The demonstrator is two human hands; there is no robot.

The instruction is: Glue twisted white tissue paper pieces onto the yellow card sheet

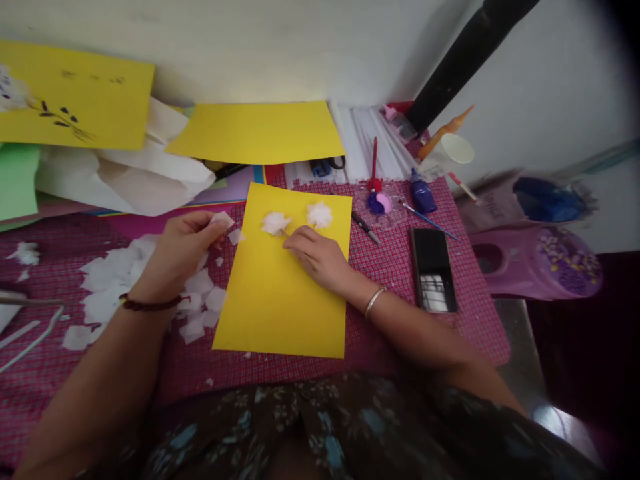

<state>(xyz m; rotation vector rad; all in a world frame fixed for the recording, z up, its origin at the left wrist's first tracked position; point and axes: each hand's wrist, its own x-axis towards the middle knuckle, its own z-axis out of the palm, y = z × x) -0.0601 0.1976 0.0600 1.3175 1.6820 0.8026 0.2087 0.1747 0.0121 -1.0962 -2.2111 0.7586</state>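
Observation:
My left hand (183,250) pinches a small white paper square (223,219) between thumb and fingertips, just left of the yellow sheet (280,307). Two crumpled white paper puffs sit on the upper part of that sheet, a left puff (275,223) and a right puff (319,215). Over the sheet, my right hand (317,257) has its fingers closed around what looks like a thin stick (285,233). Its tip reaches the left puff's lower edge; most of it is hidden by the fingers. Loose white paper squares (117,273) lie heaped under and beside my left forearm.
A paint palette (383,203) with a brush, a purple bottle (423,191), a marker (366,228) and a phone (434,270) lie to the right. Behind are another yellow sheet (260,132) and a painted yellow sheet (100,100). A checked cloth (380,333) covers the table.

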